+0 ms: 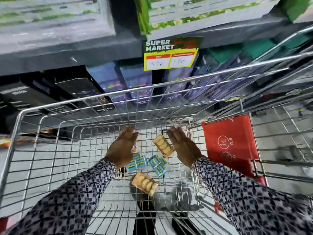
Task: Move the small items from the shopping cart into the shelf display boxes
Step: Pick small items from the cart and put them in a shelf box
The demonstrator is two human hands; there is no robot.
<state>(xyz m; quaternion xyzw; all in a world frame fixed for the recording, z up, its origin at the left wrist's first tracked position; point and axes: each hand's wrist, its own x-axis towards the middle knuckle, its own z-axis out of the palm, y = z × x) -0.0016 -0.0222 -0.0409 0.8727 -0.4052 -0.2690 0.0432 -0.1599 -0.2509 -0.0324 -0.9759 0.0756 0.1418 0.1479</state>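
On the wire floor of the shopping cart (71, 116) we see two orange biscuit packs. The far pack (163, 146) runs its long axis from upper left to lower right, and so does the near pack (145, 183). Between them small blue packets (146, 162) lie jumbled. Our left hand (122, 148) and right hand (183, 148) hover flat, fingers spread, holding nothing.

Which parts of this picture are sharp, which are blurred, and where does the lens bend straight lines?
Head view: hands, biscuit packs and blue packets are fairly sharp; upper shelf and right edge smear with motion blur; the cart rim bows from wide-angle distortion; lighting is even, without glare.
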